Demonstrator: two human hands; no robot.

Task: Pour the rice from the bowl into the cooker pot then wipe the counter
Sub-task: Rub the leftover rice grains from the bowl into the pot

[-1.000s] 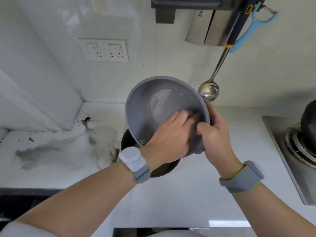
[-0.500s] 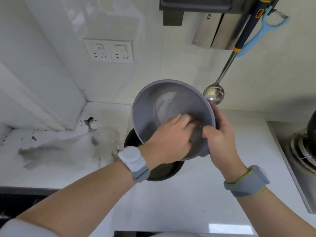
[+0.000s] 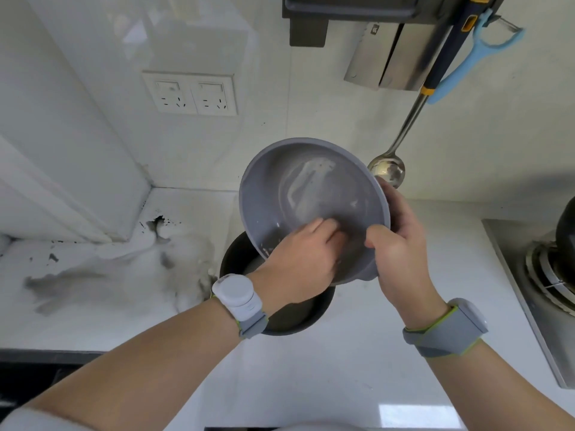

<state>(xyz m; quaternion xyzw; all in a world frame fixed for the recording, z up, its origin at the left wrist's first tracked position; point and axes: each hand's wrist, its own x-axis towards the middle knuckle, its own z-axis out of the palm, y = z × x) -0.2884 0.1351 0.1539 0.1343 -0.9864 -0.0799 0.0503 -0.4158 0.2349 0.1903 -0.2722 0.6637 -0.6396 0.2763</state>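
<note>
Two hands work the tilted grey round bowl [image 3: 314, 209] over the dark cooker pot [image 3: 280, 315] on the white counter [image 3: 342, 368]. Right hand [image 3: 401, 253] grips the rim, thumb inside. Left hand [image 3: 301, 262] has slid lower along the inner wall than a second ago, fingers curled and sweeping; only a few grains remain, so pouring is judged nearly complete, wiping not begun.

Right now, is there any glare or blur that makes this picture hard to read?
Head view: a bright glare patch on the counter near the bottom edge; wide-angle bending of the wall edges; the ladle and bowl look sharp, the hanging knives slightly soft.
</note>
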